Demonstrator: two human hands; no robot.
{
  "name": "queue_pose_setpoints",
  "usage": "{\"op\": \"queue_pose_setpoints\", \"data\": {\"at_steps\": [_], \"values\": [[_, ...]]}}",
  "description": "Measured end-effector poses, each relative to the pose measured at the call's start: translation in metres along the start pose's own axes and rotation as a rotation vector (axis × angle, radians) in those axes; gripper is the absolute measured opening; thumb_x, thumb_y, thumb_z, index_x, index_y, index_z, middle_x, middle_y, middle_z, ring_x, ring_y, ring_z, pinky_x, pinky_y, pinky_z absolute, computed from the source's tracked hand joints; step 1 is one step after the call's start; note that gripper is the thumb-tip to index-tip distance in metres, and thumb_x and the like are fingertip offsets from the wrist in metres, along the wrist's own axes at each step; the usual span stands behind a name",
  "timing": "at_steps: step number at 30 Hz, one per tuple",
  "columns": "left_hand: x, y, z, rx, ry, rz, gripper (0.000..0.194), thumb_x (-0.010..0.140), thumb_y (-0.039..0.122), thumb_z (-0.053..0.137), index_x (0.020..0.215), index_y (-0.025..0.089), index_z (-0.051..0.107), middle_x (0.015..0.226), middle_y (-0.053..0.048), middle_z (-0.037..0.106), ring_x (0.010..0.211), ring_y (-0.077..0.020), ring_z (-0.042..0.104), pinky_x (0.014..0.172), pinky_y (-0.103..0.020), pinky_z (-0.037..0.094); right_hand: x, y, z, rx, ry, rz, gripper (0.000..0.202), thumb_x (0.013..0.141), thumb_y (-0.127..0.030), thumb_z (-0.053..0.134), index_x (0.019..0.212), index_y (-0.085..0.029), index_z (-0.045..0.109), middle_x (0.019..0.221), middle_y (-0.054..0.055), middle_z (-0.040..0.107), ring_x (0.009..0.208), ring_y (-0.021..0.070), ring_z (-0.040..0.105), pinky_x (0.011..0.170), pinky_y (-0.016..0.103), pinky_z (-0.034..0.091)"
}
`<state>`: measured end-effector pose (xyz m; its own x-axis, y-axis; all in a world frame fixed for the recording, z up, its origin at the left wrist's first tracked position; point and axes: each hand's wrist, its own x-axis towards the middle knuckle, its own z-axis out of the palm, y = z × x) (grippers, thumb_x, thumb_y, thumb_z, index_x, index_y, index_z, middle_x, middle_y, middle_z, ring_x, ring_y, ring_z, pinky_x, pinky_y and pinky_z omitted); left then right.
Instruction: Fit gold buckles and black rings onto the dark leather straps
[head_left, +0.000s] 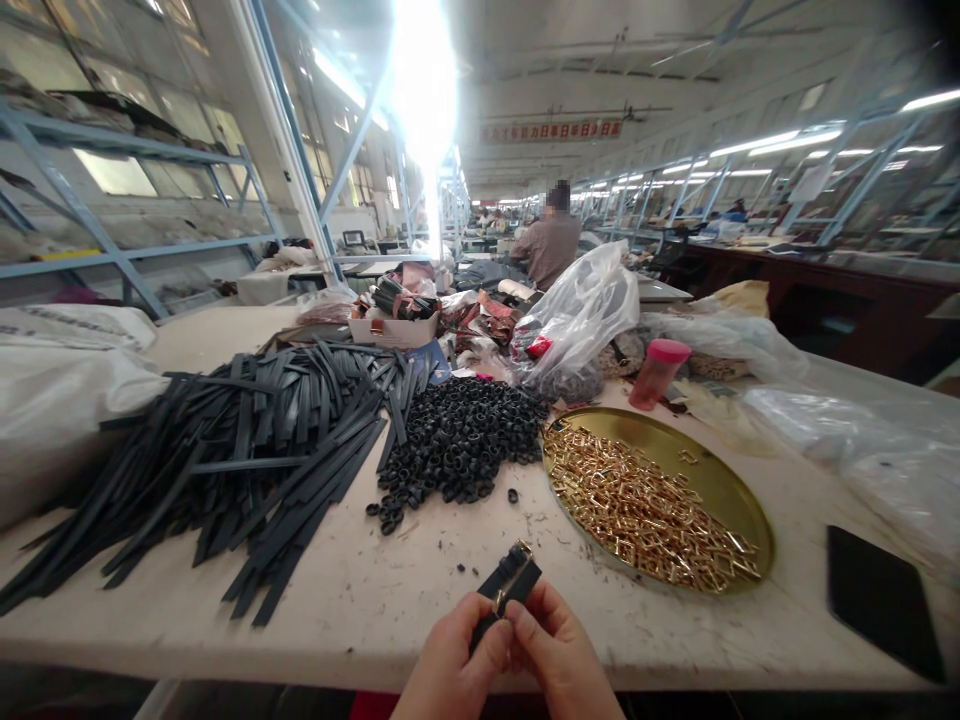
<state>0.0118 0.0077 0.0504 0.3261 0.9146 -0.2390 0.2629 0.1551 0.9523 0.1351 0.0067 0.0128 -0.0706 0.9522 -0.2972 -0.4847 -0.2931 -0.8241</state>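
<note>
Both hands meet at the table's front edge, around dark straps (516,572) with gold buckles on them. My left hand (456,655) pinches the straps from the left, fingers closed. From the right, my right hand (556,640) grips the same straps, its thumb beside a gold buckle. Some fingertips are hidden behind the straps. Ahead lies a heap of small black loops (461,435). A round gold tray (720,475) to the right holds a pile of gold buckles (645,500). Many long black strips (277,430) are spread over the left side.
A dark flat object (881,595) lies at the right edge. Farther back are a jar with a pink lid (660,372), a clear plastic bag (589,305) and a white box (394,330) of scraps. A person (553,245) is in the background.
</note>
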Motion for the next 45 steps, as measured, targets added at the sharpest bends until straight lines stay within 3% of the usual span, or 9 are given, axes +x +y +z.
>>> {"op": "queue_pose_setpoints", "data": {"at_steps": [10, 16, 21, 27, 30, 33, 38, 43, 45], "values": [[0.005, -0.004, 0.004, -0.178, 0.010, -0.232, 0.028, 0.066, 0.046, 0.048, 0.066, 0.019, 0.043, 0.055, 0.006, 0.049, 0.031, -0.0024, 0.028, 0.033, -0.018, 0.017, -0.007, -0.004, -0.001, -0.254, -0.050, -0.070, 0.030, 0.076, -0.047, 0.054, 0.071, -0.017, 0.053, 0.056, -0.004, 0.048, 0.049, 0.0104, 0.044, 0.050, 0.024, 0.036], [-0.001, -0.006, 0.007, -0.020, 0.102, -0.157, 0.023, 0.074, 0.039, 0.043, 0.063, 0.019, 0.041, 0.052, 0.006, 0.044, 0.038, -0.0060, 0.034, 0.038, -0.019, 0.023, -0.013, -0.005, -0.002, -0.719, 0.100, -0.516, 0.011, 0.075, -0.030, 0.056, 0.069, -0.020, 0.056, 0.067, 0.001, 0.056, 0.065, 0.0175, 0.052, 0.062, 0.028, 0.040], [-0.001, -0.001, -0.003, 0.129, -0.009, -0.090, 0.023, 0.073, 0.037, 0.048, 0.060, 0.018, 0.043, 0.050, 0.006, 0.043, 0.050, -0.0091, 0.040, 0.047, -0.020, 0.029, -0.006, -0.014, -0.009, -0.515, -0.170, -0.177, 0.022, 0.073, -0.040, 0.059, 0.070, -0.019, 0.052, 0.063, -0.002, 0.054, 0.059, 0.0141, 0.050, 0.056, 0.026, 0.039], [0.029, -0.007, -0.012, -0.111, 0.019, -0.085, 0.023, 0.068, 0.037, 0.052, 0.079, 0.018, 0.044, 0.052, 0.007, 0.048, 0.042, -0.0083, 0.042, 0.037, -0.018, 0.031, 0.026, -0.038, -0.016, -0.692, -0.335, -0.200, 0.039, 0.082, -0.053, 0.041, 0.068, -0.018, 0.050, 0.058, -0.002, 0.048, 0.054, 0.0114, 0.046, 0.052, 0.023, 0.037], [0.047, -0.007, -0.016, -0.098, 0.003, -0.061, 0.025, 0.074, 0.036, 0.045, 0.088, 0.015, 0.048, 0.054, 0.006, 0.050, 0.041, -0.0072, 0.043, 0.040, -0.017, 0.033, 0.068, -0.055, -0.022, -1.153, -0.127, -0.319, 0.040, 0.088, -0.045, 0.027, 0.070, -0.018, 0.052, 0.060, 0.000, 0.053, 0.058, 0.0138, 0.051, 0.055, 0.024, 0.039], [0.061, -0.008, -0.020, -0.049, 0.048, -0.114, 0.021, 0.078, 0.035, 0.040, 0.080, 0.016, 0.048, 0.049, 0.006, 0.049, 0.035, -0.0050, 0.039, 0.038, -0.016, 0.028, 0.116, -0.060, -0.025, -1.348, 0.066, -0.357, 0.024, 0.084, -0.035, 0.043, 0.070, -0.019, 0.053, 0.067, 0.003, 0.057, 0.068, 0.0184, 0.052, 0.064, 0.030, 0.038], [0.073, -0.015, -0.026, -0.062, 0.091, -0.171, 0.021, 0.077, 0.038, 0.039, 0.074, 0.018, 0.045, 0.042, 0.009, 0.044, 0.029, -0.0047, 0.032, 0.033, -0.016, 0.021, 0.148, -0.046, -0.025, -1.347, 0.076, -0.336, 0.013, 0.076, -0.013, 0.048, 0.066, -0.018, 0.054, 0.076, 0.008, 0.059, 0.078, 0.0219, 0.053, 0.072, 0.033, 0.037], [0.071, -0.013, -0.025, 0.007, 0.169, -0.135, 0.024, 0.079, 0.040, 0.039, 0.072, 0.019, 0.046, 0.044, 0.008, 0.045, 0.032, -0.0060, 0.033, 0.035, -0.017, 0.024, 0.112, -0.049, -0.024, -1.124, -0.064, -0.265, 0.015, 0.083, -0.028, 0.045, 0.072, -0.019, 0.051, 0.071, 0.002, 0.056, 0.071, 0.0170, 0.056, 0.065, 0.028, 0.044], [0.067, -0.008, -0.021, 0.051, 0.201, -0.088, 0.025, 0.080, 0.040, 0.039, 0.073, 0.018, 0.048, 0.046, 0.008, 0.045, 0.036, -0.0070, 0.036, 0.039, -0.018, 0.027, 0.089, -0.051, -0.020, -0.846, -0.118, -0.172, 0.019, 0.085, -0.037, 0.043, 0.080, -0.019, 0.049, 0.070, -0.001, 0.056, 0.067, 0.0141, 0.057, 0.061, 0.026, 0.046]]}}
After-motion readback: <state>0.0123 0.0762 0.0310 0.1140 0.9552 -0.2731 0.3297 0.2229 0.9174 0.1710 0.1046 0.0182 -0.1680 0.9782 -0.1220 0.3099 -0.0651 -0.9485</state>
